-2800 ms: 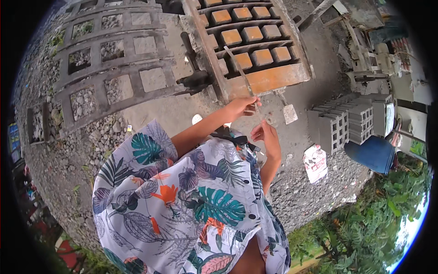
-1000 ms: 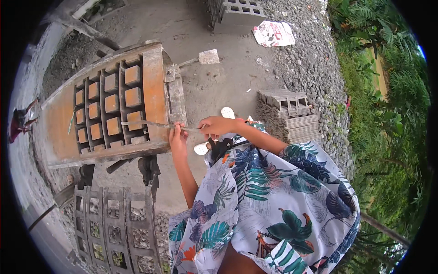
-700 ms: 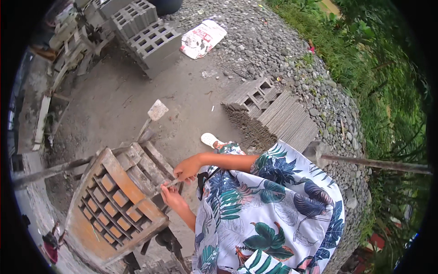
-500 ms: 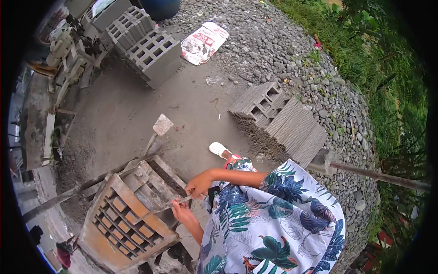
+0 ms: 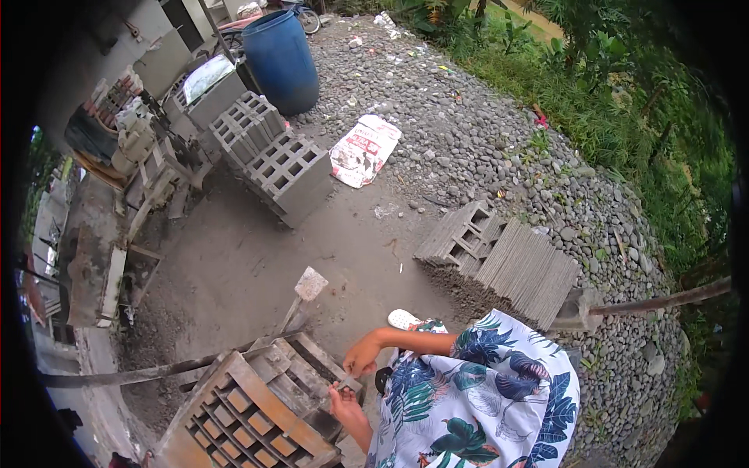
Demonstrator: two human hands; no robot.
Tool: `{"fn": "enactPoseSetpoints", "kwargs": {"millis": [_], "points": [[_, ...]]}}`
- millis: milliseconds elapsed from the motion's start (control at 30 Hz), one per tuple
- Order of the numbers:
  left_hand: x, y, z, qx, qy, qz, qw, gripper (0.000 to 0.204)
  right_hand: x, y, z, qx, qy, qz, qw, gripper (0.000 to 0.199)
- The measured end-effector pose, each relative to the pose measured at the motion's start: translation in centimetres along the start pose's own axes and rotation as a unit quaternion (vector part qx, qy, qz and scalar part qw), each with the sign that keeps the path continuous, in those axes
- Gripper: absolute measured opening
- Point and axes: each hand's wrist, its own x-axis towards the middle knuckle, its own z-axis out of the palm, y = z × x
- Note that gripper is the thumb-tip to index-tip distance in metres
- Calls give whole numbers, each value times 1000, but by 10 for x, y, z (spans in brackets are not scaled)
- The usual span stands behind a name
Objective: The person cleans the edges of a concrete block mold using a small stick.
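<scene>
My right hand (image 5: 363,355) is closed, with its fingers curled down beside a short grey bar at the corner of a wooden frame (image 5: 300,355). Just below it my left hand (image 5: 344,401) is bent round, fingertips at the same bar; its grip there is too small to make out. Next to the hands, a rust-orange block mould (image 5: 269,398) with a grid of dark slats leans over the frame. A long pole (image 5: 156,374) runs along its far side. Beyond the frame, a short handle carries a square pale plate (image 5: 310,284).
Hollow concrete blocks (image 5: 292,175) stand stacked ahead, near a blue barrel (image 5: 281,62) and a printed sack (image 5: 365,150). To the right are a pile of thin grey slabs (image 5: 527,273) and a shovel with a wooden handle (image 5: 663,299). Gravel (image 5: 499,179) borders green plants.
My view has tilted up, so the scene sits lower and further right, with more of the barrel showing. My hands stay close together by the frame, slightly further apart.
</scene>
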Motion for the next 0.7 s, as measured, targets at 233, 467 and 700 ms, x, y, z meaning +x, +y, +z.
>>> {"fn": "enactPoseSetpoints", "kwargs": {"millis": [233,467,700], "points": [[12,-3,-21,5,-99,-90,991,34,-2,19,25,-39,72,83,993,21],[28,3,-42,52,-144,-116,981,32,-14,19,77,-53,243,69,966,26],[14,18,-34,103,-168,-81,977,29,-19,34,94,23,247,44,968,27]]}}
